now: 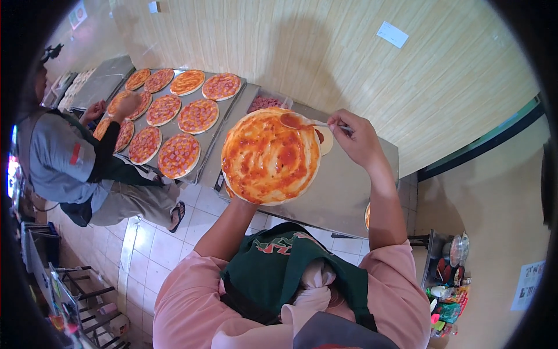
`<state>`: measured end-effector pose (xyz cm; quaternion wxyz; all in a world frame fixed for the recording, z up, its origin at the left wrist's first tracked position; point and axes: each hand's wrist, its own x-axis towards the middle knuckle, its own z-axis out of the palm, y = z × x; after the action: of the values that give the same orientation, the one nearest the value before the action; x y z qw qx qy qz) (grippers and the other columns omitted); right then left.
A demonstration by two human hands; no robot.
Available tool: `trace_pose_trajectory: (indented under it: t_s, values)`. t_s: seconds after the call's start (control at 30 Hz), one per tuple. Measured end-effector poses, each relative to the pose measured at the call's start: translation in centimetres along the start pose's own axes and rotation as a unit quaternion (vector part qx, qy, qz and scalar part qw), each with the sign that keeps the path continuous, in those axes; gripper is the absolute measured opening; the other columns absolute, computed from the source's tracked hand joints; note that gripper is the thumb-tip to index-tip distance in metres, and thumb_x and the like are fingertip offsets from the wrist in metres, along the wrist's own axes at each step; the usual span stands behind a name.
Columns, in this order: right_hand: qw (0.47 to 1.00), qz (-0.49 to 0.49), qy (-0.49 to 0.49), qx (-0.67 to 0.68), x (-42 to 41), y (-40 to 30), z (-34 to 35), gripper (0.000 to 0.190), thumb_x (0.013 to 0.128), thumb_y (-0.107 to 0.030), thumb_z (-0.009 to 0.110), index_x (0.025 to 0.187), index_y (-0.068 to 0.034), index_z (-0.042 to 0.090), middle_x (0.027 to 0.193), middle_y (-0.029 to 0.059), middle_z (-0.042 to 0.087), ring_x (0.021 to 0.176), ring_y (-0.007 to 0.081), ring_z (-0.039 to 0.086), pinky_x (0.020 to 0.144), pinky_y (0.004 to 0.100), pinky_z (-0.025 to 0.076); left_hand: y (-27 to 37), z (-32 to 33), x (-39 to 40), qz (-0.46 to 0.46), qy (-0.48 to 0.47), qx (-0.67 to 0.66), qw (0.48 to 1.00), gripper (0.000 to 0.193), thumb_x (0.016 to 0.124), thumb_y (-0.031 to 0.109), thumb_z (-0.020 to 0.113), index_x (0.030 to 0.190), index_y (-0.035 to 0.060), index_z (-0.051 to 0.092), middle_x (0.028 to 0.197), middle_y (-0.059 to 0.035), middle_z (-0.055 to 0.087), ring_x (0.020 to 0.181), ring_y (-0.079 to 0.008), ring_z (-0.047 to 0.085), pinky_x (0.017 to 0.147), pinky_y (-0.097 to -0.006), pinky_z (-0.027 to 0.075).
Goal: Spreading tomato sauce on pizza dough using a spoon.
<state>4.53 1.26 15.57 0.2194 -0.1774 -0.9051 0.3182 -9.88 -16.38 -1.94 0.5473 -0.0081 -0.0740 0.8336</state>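
Note:
A round pizza base (270, 161) spread with red sauce rests raised on my left hand (245, 204); only the wrist shows below the rim, the fingers being hidden underneath. My right hand (355, 137) pinches the handle of a spoon (293, 121), whose sauce-coated bowl lies over the base's upper right part. Sauce covers most of the top in uneven swirls, with a pale rim around it. Partly behind the base, a pale round container (326, 141) shows some red sauce at its edge.
Topped pizzas (178, 155) fill a metal table (213, 131) at left, where a co-worker (65, 144) reaches over them. A plastic box of diced meat (267, 102) stands against the wall. Another pizza (367, 216) is partly behind my right arm. A shelf (429, 257) holds bottles and packets.

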Motion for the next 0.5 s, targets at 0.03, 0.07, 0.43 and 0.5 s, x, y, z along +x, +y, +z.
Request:
trace_pose_trajectory:
  t_s: [0.03,0.07,0.43,0.5]
  values:
    - [1.000,0.000,-0.003,0.002,-0.6,-0.2,0.1,0.007,0.093,-0.005,0.062,0.098,0.000,0.062,0.077,0.0044,0.060,0.069,0.0096,0.053,0.063,0.0255,0.045,0.1,-0.1,0.2,0.005,0.003,0.000,1.000,0.058,0.100,0.054,0.041,0.141,0.0133,0.047,0.137,-0.0132,0.057,0.124,-0.0344,0.058,0.105,-0.0546,0.048]
    - [1.000,0.002,0.009,-0.011,-1.9,-0.4,0.1,0.007,0.093,-0.005,0.061,0.098,-0.001,0.062,0.075,0.0042,0.059,0.067,0.0092,0.052,0.062,0.0258,0.044,0.3,-0.2,0.4,0.011,0.005,0.000,1.000,0.058,0.100,0.054,0.041,0.141,0.0133,0.048,0.136,-0.0132,0.057,0.123,-0.0344,0.058,0.105,-0.0546,0.048]
    - [0.998,0.052,0.037,-0.027,-8.1,-2.8,8.3,0.010,0.091,-0.008,0.060,0.100,-0.007,0.059,0.082,0.0129,0.065,0.072,0.0284,0.069,0.065,0.0388,0.052,1.9,-1.9,3.1,0.033,0.026,-0.015,0.999,0.057,0.100,0.054,0.041,0.139,0.0134,0.049,0.135,-0.0129,0.058,0.123,-0.0345,0.058,0.104,-0.0549,0.048]
    - [0.996,0.064,0.044,-0.044,-7.3,-1.2,8.0,0.010,0.091,-0.008,0.060,0.100,-0.007,0.059,0.081,0.0133,0.065,0.073,0.0284,0.069,0.064,0.0389,0.052,2.4,-2.1,2.7,0.034,0.029,-0.014,0.999,0.057,0.100,0.054,0.041,0.138,0.0134,0.049,0.135,-0.0129,0.058,0.122,-0.0345,0.058,0.104,-0.0550,0.048]
